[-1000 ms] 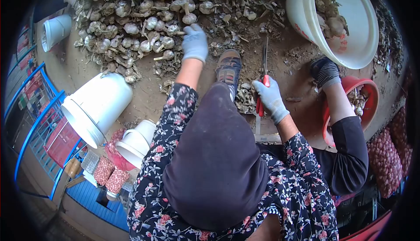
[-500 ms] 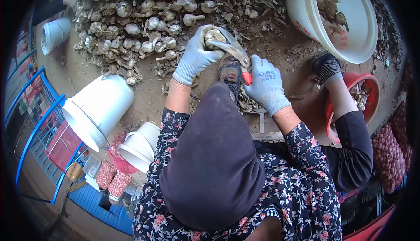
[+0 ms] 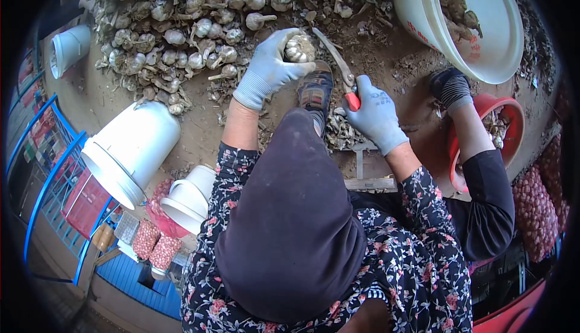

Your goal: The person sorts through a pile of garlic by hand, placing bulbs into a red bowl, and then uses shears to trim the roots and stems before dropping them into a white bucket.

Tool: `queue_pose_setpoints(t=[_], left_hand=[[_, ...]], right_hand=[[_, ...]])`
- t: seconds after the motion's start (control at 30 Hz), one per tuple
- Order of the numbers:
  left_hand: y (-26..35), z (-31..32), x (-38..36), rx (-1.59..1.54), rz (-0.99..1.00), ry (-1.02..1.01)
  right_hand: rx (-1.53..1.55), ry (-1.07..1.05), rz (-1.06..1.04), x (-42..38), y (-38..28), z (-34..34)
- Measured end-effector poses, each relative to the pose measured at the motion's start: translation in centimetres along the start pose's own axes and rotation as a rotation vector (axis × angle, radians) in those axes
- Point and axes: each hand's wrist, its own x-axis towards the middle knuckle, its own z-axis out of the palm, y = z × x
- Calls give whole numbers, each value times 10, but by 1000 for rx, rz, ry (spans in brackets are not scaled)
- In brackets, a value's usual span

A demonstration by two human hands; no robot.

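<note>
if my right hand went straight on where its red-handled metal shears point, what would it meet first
Probably the whitish, round, dry garlic bulbs on the brown dirt ground, though depth is unclear.

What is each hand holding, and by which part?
The left hand holds a garlic bulb by its round body; the right hand grips the shears by their red handle.

garlic pile runs off top edge. shears: handles mostly hidden in right hand. glove lettering unreadable.
</note>
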Motion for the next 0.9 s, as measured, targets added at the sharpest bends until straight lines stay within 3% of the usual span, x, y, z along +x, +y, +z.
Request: queue_pose_setpoints(t=[0.1, 0.2, 0.3, 0.43, 0.53, 0.63, 0.73, 0.83, 0.9], left_hand=[[0, -5, -4, -198, -69, -73], [18, -11, -10, -316, -68, -255], [12, -18, -9, -268, 18, -390], [24, -23, -8, -311, -116, -446], [8, -12, -9, -347, -104, -340], [-1, -3, -8, -465, -145, -216], [-13, 5, -5, -948, -130, 26], [-16, 9, -7, -1573, -59, -112], [-14, 18, -9, -1641, -4, -199]], right_hand=[[-32, 90, -114, -8, 2, -10], [-341, 133, -270, -6, 3, -27], [-508, 6, -289, -4, -1, -43], [-482, -109, -323, 1, 7, -39], [-378, -125, -276, 7, 10, -29], [-224, -101, -178, 2, 17, -9], [285, 128, -42, -15, 17, 3], [843, -177, 130, -34, 13, 11], [978, -306, 21, -37, 10, 14]])
